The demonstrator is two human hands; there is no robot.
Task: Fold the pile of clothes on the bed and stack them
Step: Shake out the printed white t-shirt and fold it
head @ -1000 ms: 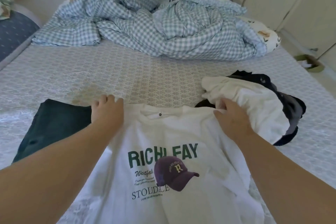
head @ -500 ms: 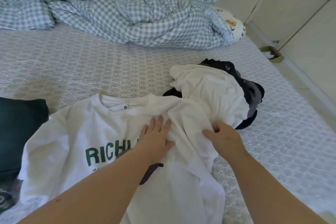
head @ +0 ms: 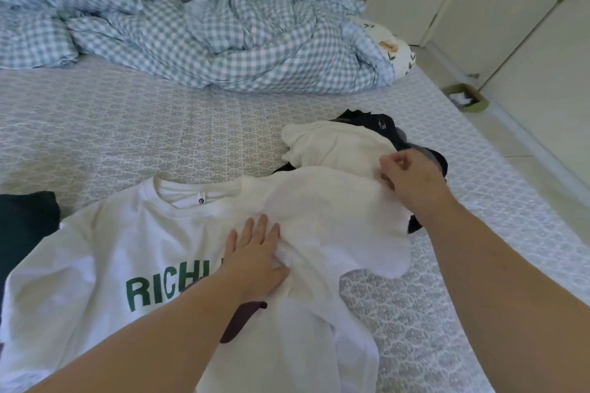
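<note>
A white T-shirt (head: 105, 252) with green lettering lies face up on the bed, collar away from me. My left hand (head: 255, 257) presses flat on its chest with straight fingers. My right hand (head: 410, 177) pinches the edge of the shirt's right sleeve (head: 344, 217), spread out toward the right. Just beyond lies the pile of unfolded clothes: a cream garment (head: 338, 145) on top of dark ones (head: 378, 124). A folded dark green garment (head: 25, 220) sits at the left edge.
A crumpled blue checked duvet (head: 198, 41) fills the far side of the bed. The patterned grey sheet (head: 143, 131) shows between it and the shirt. A floral pillow (head: 396, 51) lies far right. White wardrobe doors and a green slipper (head: 466, 99) stand right of the bed.
My right hand moved up and to the right, drawing the sleeve outward over the pile's edge. My left hand, which came off the collar earlier, stays pressed on the chest.
</note>
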